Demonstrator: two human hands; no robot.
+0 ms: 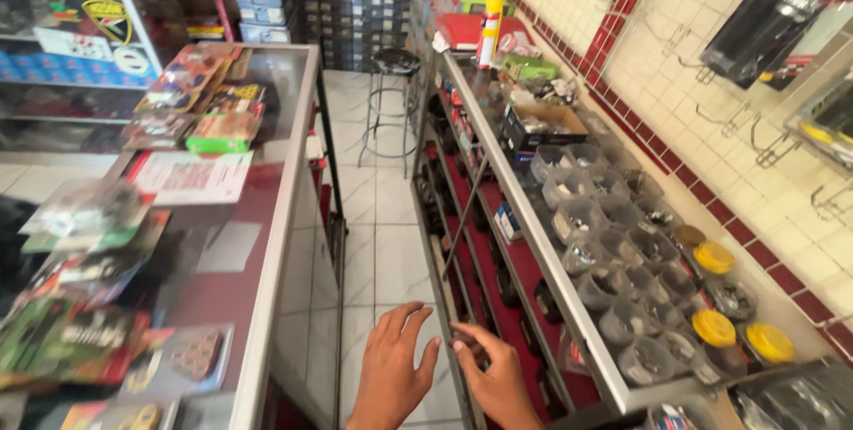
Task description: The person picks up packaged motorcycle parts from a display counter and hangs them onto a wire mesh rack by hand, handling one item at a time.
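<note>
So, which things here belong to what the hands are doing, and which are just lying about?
In hand:
- left hand, fingers spread, holding nothing
- right hand, fingertips at the metal shelf frame
- thin dark rod leaning on the shelves above the right hand

Lying about:
- clear tubs of small parts
- yellow lids
- spray can
- black stool
- glass counter with packaged goods

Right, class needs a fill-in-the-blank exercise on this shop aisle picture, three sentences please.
1. The lids on the small round plastic jars at the shelf's near end are ____.
2. The round black stool stands on the ____ tiled floor.
3. The right hand touches a thin dark metal ____.

Missing: yellow; white; rod
</note>
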